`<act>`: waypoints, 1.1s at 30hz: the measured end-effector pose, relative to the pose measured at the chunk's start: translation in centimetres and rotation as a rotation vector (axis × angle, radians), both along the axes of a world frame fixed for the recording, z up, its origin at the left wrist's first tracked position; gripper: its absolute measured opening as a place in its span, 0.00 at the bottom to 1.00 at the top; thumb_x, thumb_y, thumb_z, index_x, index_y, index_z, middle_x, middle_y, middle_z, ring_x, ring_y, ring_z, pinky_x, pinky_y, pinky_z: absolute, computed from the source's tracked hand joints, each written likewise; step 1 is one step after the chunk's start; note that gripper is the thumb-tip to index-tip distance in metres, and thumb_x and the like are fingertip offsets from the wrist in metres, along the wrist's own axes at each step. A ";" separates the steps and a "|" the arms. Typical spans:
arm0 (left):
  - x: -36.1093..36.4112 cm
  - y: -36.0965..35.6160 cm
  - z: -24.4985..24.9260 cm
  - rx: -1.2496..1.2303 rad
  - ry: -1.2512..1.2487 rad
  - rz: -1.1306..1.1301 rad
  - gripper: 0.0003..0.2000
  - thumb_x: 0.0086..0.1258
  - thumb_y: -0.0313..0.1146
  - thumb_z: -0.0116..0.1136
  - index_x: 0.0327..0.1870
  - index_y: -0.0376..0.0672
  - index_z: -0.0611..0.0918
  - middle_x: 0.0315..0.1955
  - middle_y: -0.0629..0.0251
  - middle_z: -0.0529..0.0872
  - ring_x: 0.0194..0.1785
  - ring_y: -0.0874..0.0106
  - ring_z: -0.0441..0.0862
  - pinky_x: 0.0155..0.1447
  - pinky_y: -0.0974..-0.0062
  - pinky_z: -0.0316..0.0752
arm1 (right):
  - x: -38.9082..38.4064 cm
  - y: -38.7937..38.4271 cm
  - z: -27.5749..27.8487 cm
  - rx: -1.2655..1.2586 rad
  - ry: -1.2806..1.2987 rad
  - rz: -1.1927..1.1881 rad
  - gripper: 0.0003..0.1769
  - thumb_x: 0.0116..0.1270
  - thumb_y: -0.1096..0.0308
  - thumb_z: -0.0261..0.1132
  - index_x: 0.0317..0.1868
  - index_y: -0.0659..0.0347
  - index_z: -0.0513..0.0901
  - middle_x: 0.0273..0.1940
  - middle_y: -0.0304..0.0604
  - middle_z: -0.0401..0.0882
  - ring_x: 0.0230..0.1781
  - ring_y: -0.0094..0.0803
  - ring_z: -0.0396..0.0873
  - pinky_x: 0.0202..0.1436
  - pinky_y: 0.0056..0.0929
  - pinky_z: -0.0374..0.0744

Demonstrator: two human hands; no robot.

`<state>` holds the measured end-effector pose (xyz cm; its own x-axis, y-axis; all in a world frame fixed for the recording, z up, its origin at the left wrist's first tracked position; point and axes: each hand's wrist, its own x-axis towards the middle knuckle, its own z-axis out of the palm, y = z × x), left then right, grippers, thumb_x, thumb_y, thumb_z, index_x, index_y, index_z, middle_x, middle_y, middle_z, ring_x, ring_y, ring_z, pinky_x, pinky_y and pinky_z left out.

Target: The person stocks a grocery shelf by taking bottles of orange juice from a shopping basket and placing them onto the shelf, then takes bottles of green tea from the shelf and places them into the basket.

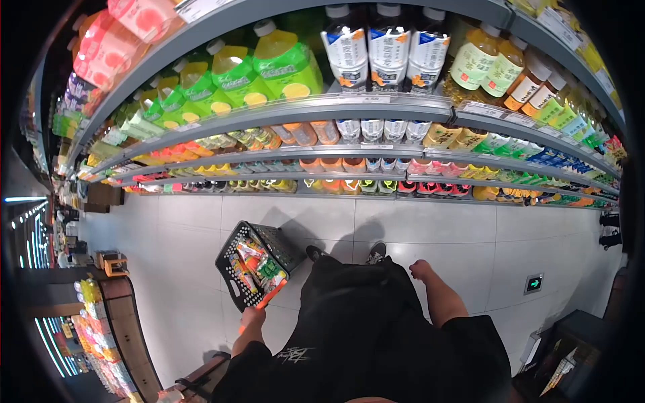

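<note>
My left hand (pixel 252 317) is wrapped round the orange handle (pixel 273 294) of a dark shopping basket (pixel 285 247). The basket hangs tilted at my left side, and its perforated wall shows. Several colourful snack packets (pixel 252 252) lie inside, one of them green (pixel 270 270). At my right side hangs my right hand (pixel 420 269), its fingers curled in with nothing visible in them. It is apart from the shelves and touches nothing.
Ahead runs a long drinks shelf (pixel 363 101) with several tiers of bottles, including green lemon drinks (pixel 287 67) and dark-capped white-label bottles (pixel 390 50). Grey floor tiles (pixel 443 221) lie below. A snack display (pixel 101 336) stands at left, a dark fixture (pixel 571 356) at lower right.
</note>
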<state>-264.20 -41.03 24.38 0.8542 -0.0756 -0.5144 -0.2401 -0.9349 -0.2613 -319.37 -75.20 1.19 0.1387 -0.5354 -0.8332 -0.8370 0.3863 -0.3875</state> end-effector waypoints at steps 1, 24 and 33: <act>0.5 0.1 -0.4 -0.015 0.006 0.002 0.21 0.69 0.51 0.57 0.53 0.47 0.90 0.53 0.55 0.91 0.62 0.56 0.86 0.72 0.53 0.67 | 0.0 0.2 -0.8 0.004 0.018 0.090 0.15 0.63 0.62 0.64 0.30 0.68 0.88 0.29 0.52 0.87 0.23 0.37 0.85 0.26 0.39 0.82; 11.9 -7.7 2.0 -0.399 0.069 0.076 0.27 0.67 0.55 0.61 0.52 0.38 0.89 0.51 0.47 0.90 0.57 0.51 0.88 0.61 0.57 0.82 | 28.7 -2.9 9.9 -0.308 -0.107 0.534 0.19 0.61 0.58 0.64 0.37 0.68 0.89 0.38 0.59 0.89 0.40 0.53 0.88 0.49 0.47 0.84; 17.3 -6.3 -1.0 -0.580 0.190 -0.031 0.25 0.66 0.52 0.62 0.51 0.39 0.89 0.50 0.45 0.90 0.57 0.49 0.87 0.61 0.55 0.81 | 36.9 5.9 11.1 -0.451 -0.178 0.889 0.20 0.65 0.56 0.63 0.37 0.66 0.90 0.42 0.62 0.88 0.43 0.60 0.86 0.50 0.53 0.83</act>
<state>-246.93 -47.36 23.37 0.7443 -0.4125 -0.5252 -0.2620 -0.9038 0.3385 -282.47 -69.31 12.27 0.7424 -0.4374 -0.5075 -0.6663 -0.5617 -0.4904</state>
